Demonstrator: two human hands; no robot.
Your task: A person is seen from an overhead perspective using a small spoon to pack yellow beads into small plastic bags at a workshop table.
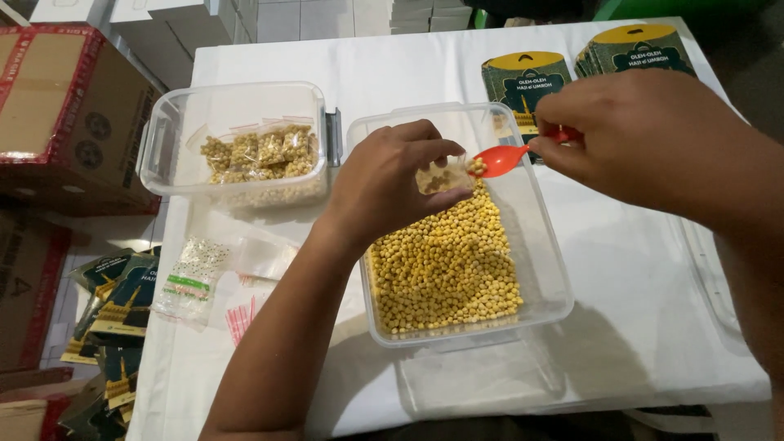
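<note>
Cardboard box (pixel 69 114), brown with red tape, sits far left, beside the white-clothed tabletop (pixel 637 269). Next, a clear lidless plastic tub (pixel 167 147) holds small filled bags of yellow beans (pixel 257 151), glossy and packed in a row. Below it, empty clear pouches (pixel 192 273) lie flat, with dark green card sleeves (pixel 122 302) at the edge. Now the left hand (pixel 384 184): its fingers pinch a tiny clear bag (pixel 443 175), mouth facing right, held just above the big rectangular clear container (pixel 543 253). That container's long axis runs away from the camera, half-filled with round, matte yellow beans (pixel 445 265). Red plastic spoon (pixel 500 159) lies almost level, long axis left-right, bowl pointing left at the bag's mouth, carrying a few beans. The right hand (pixel 645 135) has its fingers clamped on the spoon's handle. Behind, more green card sleeves (pixel 523 82).
</note>
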